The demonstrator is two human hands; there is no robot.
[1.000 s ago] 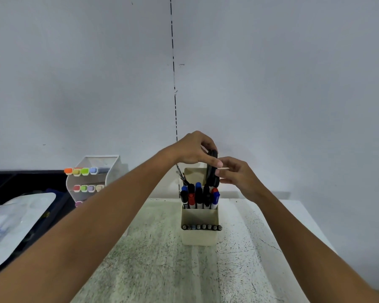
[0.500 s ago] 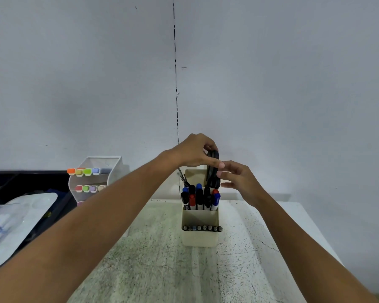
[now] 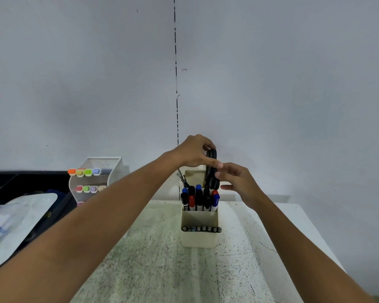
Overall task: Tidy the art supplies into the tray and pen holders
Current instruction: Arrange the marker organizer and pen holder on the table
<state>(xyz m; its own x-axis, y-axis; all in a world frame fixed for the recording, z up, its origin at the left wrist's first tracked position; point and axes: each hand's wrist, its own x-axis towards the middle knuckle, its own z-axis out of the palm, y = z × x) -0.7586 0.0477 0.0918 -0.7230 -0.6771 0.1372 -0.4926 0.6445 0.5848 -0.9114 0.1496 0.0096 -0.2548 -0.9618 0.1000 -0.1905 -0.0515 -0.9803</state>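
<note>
A cream tiered pen holder (image 3: 199,218) stands on the table's middle, holding several black, blue and red markers (image 3: 198,199) and a front row of small pens (image 3: 201,228). Black scissors (image 3: 211,171) stand handle-up in its rear compartment. My left hand (image 3: 194,152) pinches the scissors' handle from above. My right hand (image 3: 236,179) is just right of the handle, fingers loosely extended, fingertips at the scissors. Thin brushes (image 3: 182,179) lean in the rear left.
A white tilted marker rack (image 3: 96,178) with coloured highlighter ends stands at the left by the wall. A black tray (image 3: 20,182) with a white paint palette (image 3: 15,217) lies at the far left. The speckled table (image 3: 153,263) ends at the right edge.
My right hand has drawn slightly right and opened away from the scissors' handle; my left hand keeps its pinch on top. The view has shifted a little.
</note>
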